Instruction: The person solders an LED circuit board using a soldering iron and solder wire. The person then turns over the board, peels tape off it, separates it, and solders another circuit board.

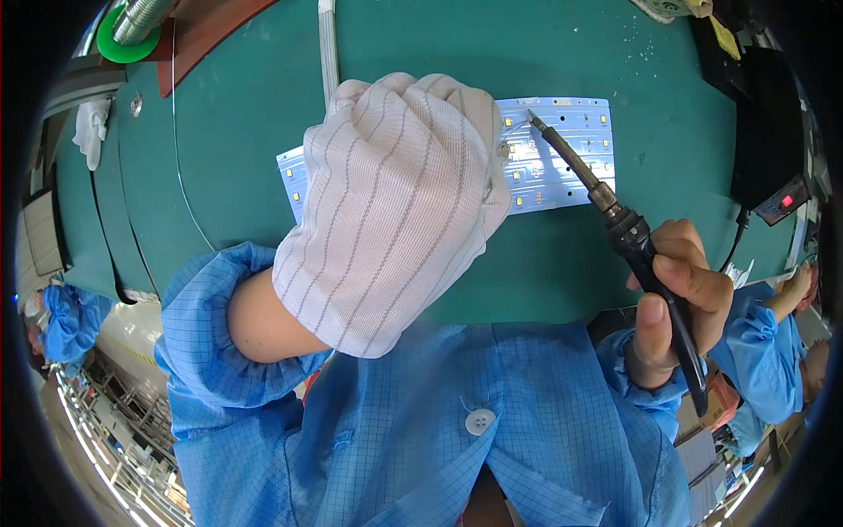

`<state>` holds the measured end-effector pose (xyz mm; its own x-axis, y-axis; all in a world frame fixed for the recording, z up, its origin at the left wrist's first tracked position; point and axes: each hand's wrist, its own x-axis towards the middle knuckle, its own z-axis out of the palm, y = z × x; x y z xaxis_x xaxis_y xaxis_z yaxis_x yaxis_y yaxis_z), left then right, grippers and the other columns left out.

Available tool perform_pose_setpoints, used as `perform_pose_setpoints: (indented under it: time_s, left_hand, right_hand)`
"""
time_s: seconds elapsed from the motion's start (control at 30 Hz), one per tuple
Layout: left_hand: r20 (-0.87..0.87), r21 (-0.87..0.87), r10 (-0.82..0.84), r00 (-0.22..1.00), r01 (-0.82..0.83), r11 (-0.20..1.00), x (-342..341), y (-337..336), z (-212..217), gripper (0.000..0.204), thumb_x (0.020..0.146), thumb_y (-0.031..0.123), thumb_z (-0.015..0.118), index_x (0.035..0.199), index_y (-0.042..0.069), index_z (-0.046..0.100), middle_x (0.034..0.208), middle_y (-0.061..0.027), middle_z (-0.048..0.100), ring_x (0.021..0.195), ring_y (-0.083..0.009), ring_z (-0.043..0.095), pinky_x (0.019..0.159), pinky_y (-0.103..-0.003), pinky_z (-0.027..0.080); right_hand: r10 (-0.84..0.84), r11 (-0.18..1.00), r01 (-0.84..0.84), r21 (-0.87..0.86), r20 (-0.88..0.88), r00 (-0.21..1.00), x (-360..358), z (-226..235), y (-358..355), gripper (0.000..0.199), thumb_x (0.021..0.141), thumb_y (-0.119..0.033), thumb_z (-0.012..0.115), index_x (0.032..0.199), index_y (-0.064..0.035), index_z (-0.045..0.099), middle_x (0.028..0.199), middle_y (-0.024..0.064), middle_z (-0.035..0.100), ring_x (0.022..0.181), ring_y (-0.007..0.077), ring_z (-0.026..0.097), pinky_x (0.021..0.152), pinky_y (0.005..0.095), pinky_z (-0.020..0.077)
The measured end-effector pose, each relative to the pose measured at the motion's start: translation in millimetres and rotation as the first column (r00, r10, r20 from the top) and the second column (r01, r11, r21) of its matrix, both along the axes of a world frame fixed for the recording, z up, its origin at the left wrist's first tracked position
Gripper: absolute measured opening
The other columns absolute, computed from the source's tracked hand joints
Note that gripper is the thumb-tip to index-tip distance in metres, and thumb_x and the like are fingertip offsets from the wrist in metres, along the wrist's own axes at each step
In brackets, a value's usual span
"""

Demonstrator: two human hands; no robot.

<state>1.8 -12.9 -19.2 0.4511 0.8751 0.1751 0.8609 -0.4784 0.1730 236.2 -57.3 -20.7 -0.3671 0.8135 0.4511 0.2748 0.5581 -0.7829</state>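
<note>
A pale blue LED circuit board (575, 189) with small yellow chips lies across the green mat. My left hand (395, 206), in a white striped glove, rests over the board's middle with its fingers curled under. The glove hides the fingertips and whatever they grip. A flat white ribbon cable (328, 53) runs from the far side down behind the glove. With thumb and fingers my bare right hand (680, 290) holds a soldering iron (628, 233) by its black handle. The iron slants left and away, its tip at the board's upper part, right of the glove.
At the far left a green-rimmed spool (127, 39) stands by a brown board (211, 31); a thin strand runs down toward my left sleeve. A black box with a red switch (788, 201) sits at the right. A white glove (91, 132) lies far left. Other people in blue flank both sides.
</note>
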Motion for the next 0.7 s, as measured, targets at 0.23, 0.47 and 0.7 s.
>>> perform_pose_setpoints:
  time_s: [0.23, 0.47, 0.7]
  left_hand:
    - [-0.002, -0.031, -0.022, 1.0, 0.022, 0.999, -1.0, -1.5, 2.1, 0.033, 0.068, 0.007, 0.065, 0.097, -0.001, 0.054, 0.092, -0.014, 0.058, 0.081, -0.0319, 0.057, 0.076, -0.04, 0.047]
    - [-0.026, -0.009, -0.021, 0.999, 0.021, 1.0, 0.6, -2.2, 1.1, 0.032, 0.067, 0.008, 0.066, 0.096, 0.0, 0.055, 0.092, -0.0128, 0.057, 0.082, -0.0313, 0.056, 0.076, -0.041, 0.046]
    - [-0.048, -0.01, -0.028, 0.998, 0.028, 1.0, -0.7, -2.7, -0.3, 0.031, 0.065, 0.009, 0.066, 0.094, 0.002, 0.057, 0.09, -0.0119, 0.057, 0.082, -0.0302, 0.056, 0.075, -0.04, 0.046]
  right_hand:
    - [-0.038, 0.997, 0.042, 0.065, -0.063, 0.997, -10.5, -11.1, -11.1, 0.03, 0.078, -0.01, 0.065, 0.096, 0.0029, 0.045, 0.061, 0.0159, 0.052, 0.048, 0.0195, 0.044, 0.044, 0.0324, 0.0344]
    - [-0.092, 0.99, 0.093, 0.106, -0.016, 0.996, -24.2, -11.6, -21.1, 0.032, 0.078, -0.011, 0.067, 0.096, 0.002, 0.045, 0.058, 0.0132, 0.052, 0.044, 0.0192, 0.044, 0.039, 0.0305, 0.0344]
    - [-0.091, 0.986, 0.089, 0.141, 0.009, 0.996, -32.4, -11.7, -26.1, 0.031, 0.077, -0.007, 0.066, 0.095, 0.0042, 0.045, 0.058, 0.0122, 0.052, 0.041, 0.0181, 0.043, 0.037, 0.0295, 0.0336]
